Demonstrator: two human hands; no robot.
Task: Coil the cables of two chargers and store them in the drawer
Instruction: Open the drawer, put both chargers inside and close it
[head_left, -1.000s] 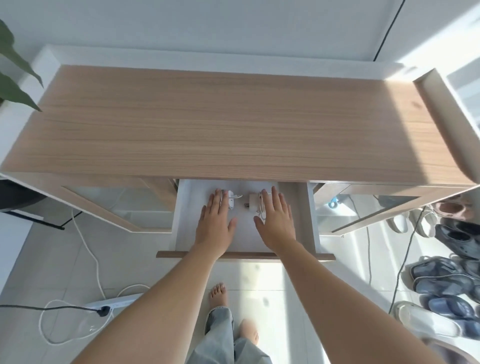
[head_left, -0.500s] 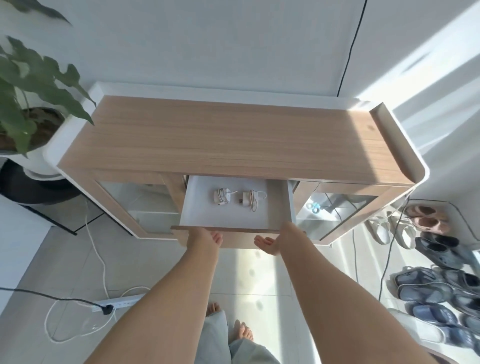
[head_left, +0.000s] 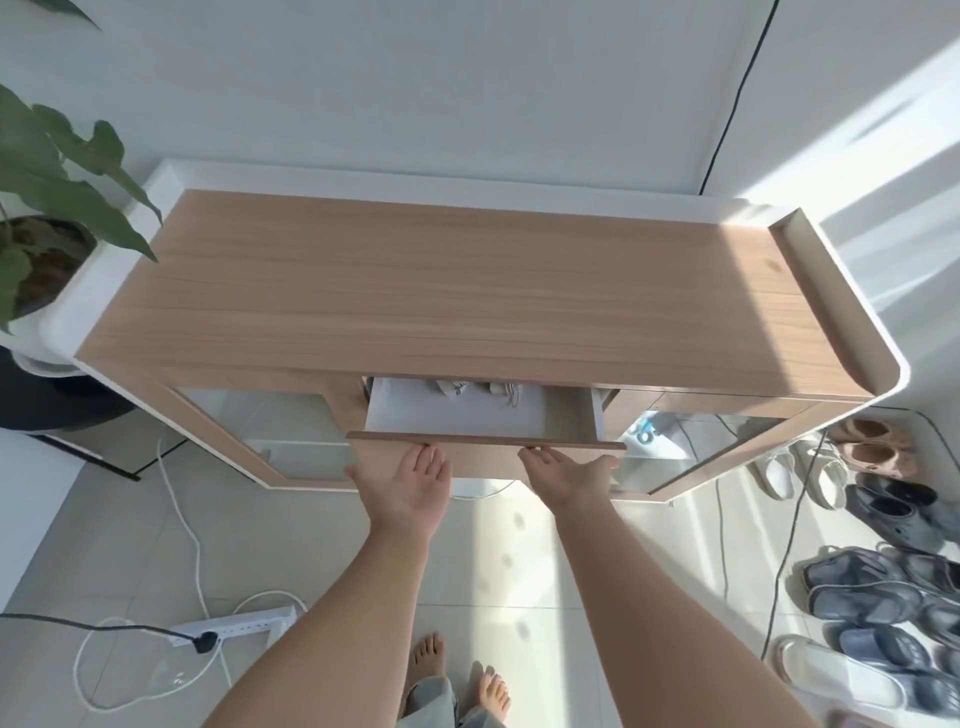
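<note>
My left hand (head_left: 410, 480) and right hand (head_left: 566, 470) press flat, fingers spread, holding nothing, against the drawer (head_left: 485, 440); uneven pushing could jam it or jostle the chargers (head_left: 475, 388).

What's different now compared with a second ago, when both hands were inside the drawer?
Both hands came out of the drawer. The left hand and right hand now press open-palmed on its wooden front, and it has slid most of the way shut. The two coiled chargers stayed at the back, now half hidden under the cabinet top.
</note>
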